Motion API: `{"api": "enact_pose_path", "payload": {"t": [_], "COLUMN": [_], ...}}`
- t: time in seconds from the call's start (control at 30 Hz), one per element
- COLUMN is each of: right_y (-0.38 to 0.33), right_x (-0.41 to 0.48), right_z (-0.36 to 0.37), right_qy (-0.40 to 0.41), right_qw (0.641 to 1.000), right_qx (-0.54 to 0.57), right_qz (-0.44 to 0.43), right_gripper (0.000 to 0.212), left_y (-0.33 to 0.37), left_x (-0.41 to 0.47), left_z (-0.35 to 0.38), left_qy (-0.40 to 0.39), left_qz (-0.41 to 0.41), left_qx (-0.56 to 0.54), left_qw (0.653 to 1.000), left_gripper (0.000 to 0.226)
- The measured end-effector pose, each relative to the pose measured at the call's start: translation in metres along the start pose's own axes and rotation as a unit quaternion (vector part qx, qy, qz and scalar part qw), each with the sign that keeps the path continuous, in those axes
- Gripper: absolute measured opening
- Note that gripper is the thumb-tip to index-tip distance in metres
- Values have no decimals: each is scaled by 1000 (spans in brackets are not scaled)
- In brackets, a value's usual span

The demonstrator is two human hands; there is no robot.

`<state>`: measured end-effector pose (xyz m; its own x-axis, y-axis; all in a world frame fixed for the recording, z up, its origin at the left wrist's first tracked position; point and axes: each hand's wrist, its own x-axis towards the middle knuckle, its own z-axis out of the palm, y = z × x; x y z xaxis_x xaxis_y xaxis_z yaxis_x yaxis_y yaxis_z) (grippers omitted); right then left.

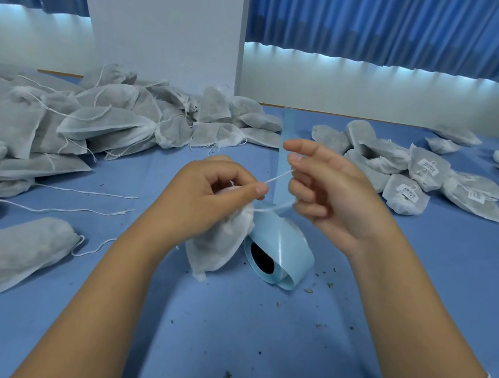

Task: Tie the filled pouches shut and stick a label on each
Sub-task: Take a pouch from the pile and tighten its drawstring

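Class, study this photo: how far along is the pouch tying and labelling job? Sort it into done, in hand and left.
Done: the labelled pouches at right. In hand: the left hand grips one pouch while the right hand pinches its drawstring; no label shows on it. Left: the unlabelled pile at left, several strings loose. The label roll sits beneath the hands.

Small hand-packing workroom. Blue-covered tabletop [248, 338] with a heap of filled pouches [53, 121] on the left, labelled pouches [427, 176] on the right and a label roll [276, 253] mid-table. Loose crumbs [228, 375] on the cover. Plain white wall [160, 6] and blue curtains [404, 22] behind.
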<state>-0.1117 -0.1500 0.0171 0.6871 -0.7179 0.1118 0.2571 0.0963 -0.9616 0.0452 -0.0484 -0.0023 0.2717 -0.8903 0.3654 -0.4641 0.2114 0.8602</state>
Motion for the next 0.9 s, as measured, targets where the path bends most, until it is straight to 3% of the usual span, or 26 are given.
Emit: {"api": "enact_pose_path", "payload": {"t": [0.1, 0.23, 0.37, 0.47, 0.53, 0.63, 0.73, 0.8, 0.9], "right_y": [-4, -8, -6, 2, 10, 23, 31, 31, 23], "right_x": [-2, -10, -9, -4, -2, -2, -5, -7, -9], "right_z": [-6, -7, 0, 7, 11, 19, 28, 29, 25], "right_qy": [-2, -21, 47, 116, 130, 126, 77, 48, 36], "right_qw": [991, 946, 947, 940, 926, 893, 833, 810, 806], "right_qx": [-132, -324, -311, -276, -296, -364, -469, -507, -502], "right_qz": [2, 14, -71, -165, -197, -232, -282, -292, -310], "right_gripper": [15, 15, 15, 9, 7, 7, 7, 10, 8], "left_y": [-1, 3, 4, 8, 8, 4, 1, -1, -2], "left_x": [0, 0, -1, -5, -4, 1, 2, 1, -2], "left_z": [-4, -8, -12, -14, -14, -16, -19, -20, -23], "left_qy": [8, 13, -17, -82, -62, 15, 41, 38, 7], "left_qz": [-8, -51, -83, -77, -68, -71, -72, -73, -77], "left_qx": [-11, -74, -93, -142, -190, -238, -230, -178, -72], "left_qw": [1000, 996, 992, 984, 977, 969, 970, 981, 994], "left_gripper": [14, 19, 22, 7, 8, 11, 19, 15, 18]}}
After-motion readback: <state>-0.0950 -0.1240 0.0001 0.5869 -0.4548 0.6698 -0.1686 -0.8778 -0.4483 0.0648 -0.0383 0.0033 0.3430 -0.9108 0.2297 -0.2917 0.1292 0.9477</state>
